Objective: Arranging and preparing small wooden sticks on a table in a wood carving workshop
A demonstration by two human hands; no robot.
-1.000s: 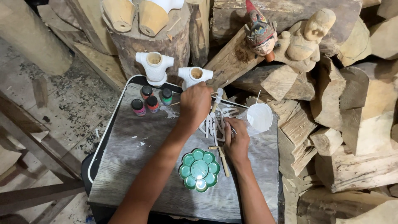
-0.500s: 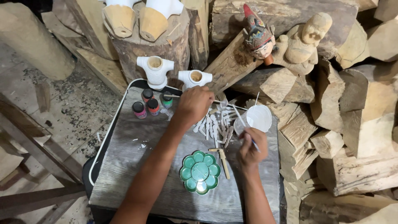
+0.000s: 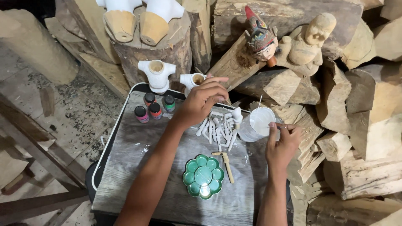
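My left hand (image 3: 204, 100) hovers over a heap of small white carved pieces (image 3: 217, 127) on the grey board (image 3: 138, 167), fingers apart and pointing right, with nothing visible in it. It is just below a white-painted wooden torso (image 3: 190, 80). My right hand (image 3: 282, 144) is at the board's right edge, its fingertips pinching the rim of a clear plastic cup (image 3: 256, 123) that lies tilted. A green flower-shaped palette (image 3: 203, 176) sits near the front, with a small wooden stick (image 3: 227, 165) beside it.
Three small paint jars (image 3: 153, 108) stand at the board's back left, behind them a second white torso (image 3: 157, 75). A painted puppet head (image 3: 261, 35) and an unpainted carved figure (image 3: 310, 42) rest on stacked wood blocks (image 3: 356, 125) filling the right side. A log stump (image 3: 155, 46) stands behind.
My right hand has moved right, from the white pieces to the cup's rim. My left hand has stayed over the pieces and spread its fingers.
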